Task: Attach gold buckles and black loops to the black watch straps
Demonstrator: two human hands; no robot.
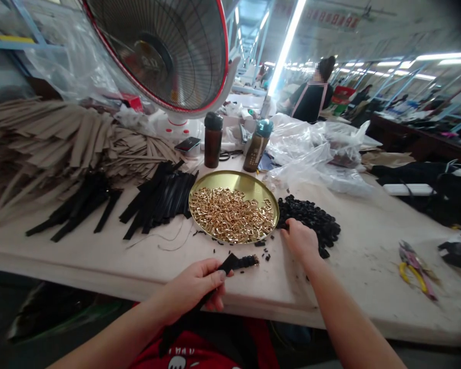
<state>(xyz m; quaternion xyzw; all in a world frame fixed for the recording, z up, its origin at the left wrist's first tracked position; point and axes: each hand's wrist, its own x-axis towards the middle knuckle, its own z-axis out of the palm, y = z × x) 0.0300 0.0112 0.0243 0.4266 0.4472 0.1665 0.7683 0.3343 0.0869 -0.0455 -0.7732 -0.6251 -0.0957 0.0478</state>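
In the head view my left hand (201,284) is closed around a black strap (230,262) over the table's front edge. Small black bands circle the strap near its far end, where a bit of gold metal shows. My right hand (300,240) reaches to the near left edge of a heap of small black loops (317,220). Its thumb and forefinger are drawn together there; whatever lies between them is too small to make out. A round gold tray (245,180) beside the heap holds many gold buckles (230,215).
Black straps (168,197) lie left of the tray, with brown paper strips (41,133) behind. Two bottles (213,141) and a large fan (164,56) stand at the back. Plastic bags (311,143) lie behind the heap, pliers (417,269) at right. Another person (311,100) is farther off.
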